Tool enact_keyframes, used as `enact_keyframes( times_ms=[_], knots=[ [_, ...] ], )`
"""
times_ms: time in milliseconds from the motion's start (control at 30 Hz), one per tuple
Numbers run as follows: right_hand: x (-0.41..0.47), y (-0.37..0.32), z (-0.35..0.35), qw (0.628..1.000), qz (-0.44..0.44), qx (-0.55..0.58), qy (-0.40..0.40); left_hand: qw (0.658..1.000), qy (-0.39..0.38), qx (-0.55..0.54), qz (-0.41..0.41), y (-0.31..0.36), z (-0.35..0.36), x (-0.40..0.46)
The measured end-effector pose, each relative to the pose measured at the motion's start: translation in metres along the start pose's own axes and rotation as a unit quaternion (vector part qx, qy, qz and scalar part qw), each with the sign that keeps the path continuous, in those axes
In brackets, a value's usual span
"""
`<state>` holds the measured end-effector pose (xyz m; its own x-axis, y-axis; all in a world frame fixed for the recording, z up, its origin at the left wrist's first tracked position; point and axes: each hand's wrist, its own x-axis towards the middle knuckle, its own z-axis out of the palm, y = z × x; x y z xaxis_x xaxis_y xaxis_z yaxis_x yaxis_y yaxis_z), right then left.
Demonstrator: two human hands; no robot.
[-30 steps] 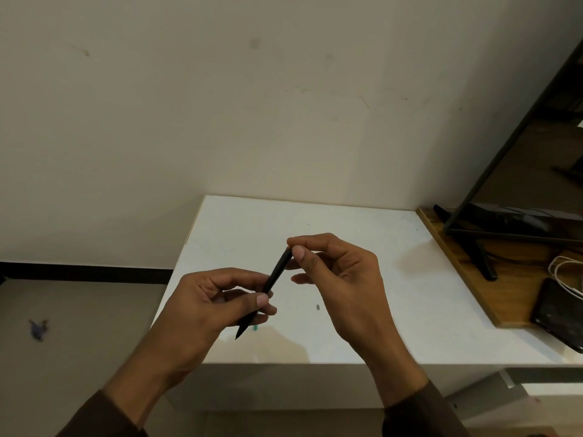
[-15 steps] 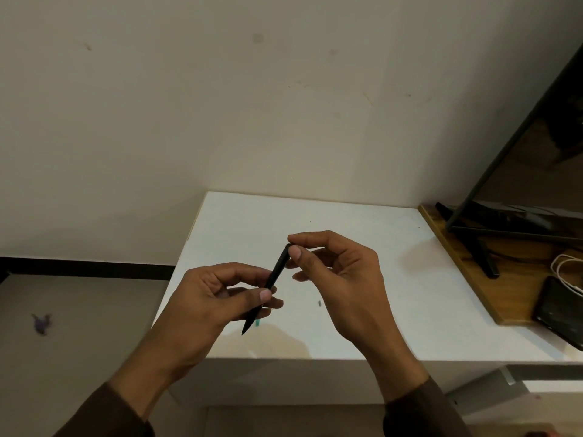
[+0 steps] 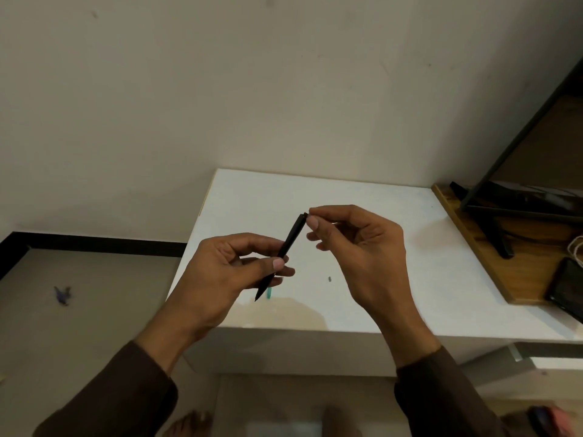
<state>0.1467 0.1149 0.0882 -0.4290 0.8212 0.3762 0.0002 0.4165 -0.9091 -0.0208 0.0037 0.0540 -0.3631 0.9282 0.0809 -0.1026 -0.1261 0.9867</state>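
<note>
Pen (image 3: 291, 238) pinched mid-barrel by left hand (image 3: 220, 272); right hand (image 3: 362, 244) nips its top end, seemingly unscrewing; next needs steady counter-twist.

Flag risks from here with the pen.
1. The right hand pinches only the very top end of the black pen; if a part comes free there, it could slip and drop.
2. The small grey piece and teal piece lie loose on the white table near its front edge; a hand could knock them off.
</note>
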Motion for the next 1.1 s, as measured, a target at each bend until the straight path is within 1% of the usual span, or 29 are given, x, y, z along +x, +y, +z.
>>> enact_keyframes(
  times_ms=[67, 133, 167, 267, 367, 467, 600, 733, 1100],
  knots=[
    [0.002, 0.006, -0.006, 0.999, 0.024, -0.021, 0.027, 1.000, 0.002, -0.009, 0.000, -0.002, -0.002, 0.001],
    [0.005, 0.019, -0.017, 0.992, 0.076, -0.083, 0.055, 1.000, 0.004, -0.016, 0.000, -0.005, -0.004, 0.002],
    [0.007, 0.027, -0.023, 0.985, 0.110, -0.121, 0.057, 1.000, 0.005, -0.019, 0.001, -0.006, -0.004, 0.003],
    [0.004, 0.055, -0.031, 0.953, 0.197, -0.231, 0.005, 1.000, 0.012, -0.021, 0.007, -0.009, -0.006, 0.004],
    [-0.001, 0.075, -0.025, 0.925, 0.235, -0.294, -0.051, 0.999, 0.020, -0.023, 0.010, -0.011, -0.007, 0.005],
    [-0.002, 0.084, -0.016, 0.910, 0.228, -0.342, -0.063, 0.999, 0.021, -0.026, 0.009, -0.010, -0.009, 0.006],
    [-0.003, 0.092, -0.007, 0.901, 0.214, -0.371, -0.067, 1.000, 0.018, -0.014, 0.007, -0.013, -0.011, 0.006],
    [-0.003, 0.093, -0.003, 0.899, 0.202, -0.382, -0.070, 1.000, 0.016, -0.006, 0.004, -0.011, -0.012, 0.004],
    [-0.002, 0.089, -0.002, 0.890, 0.206, -0.398, -0.085, 1.000, 0.013, -0.001, 0.005, -0.011, -0.015, 0.005]
  ],
)
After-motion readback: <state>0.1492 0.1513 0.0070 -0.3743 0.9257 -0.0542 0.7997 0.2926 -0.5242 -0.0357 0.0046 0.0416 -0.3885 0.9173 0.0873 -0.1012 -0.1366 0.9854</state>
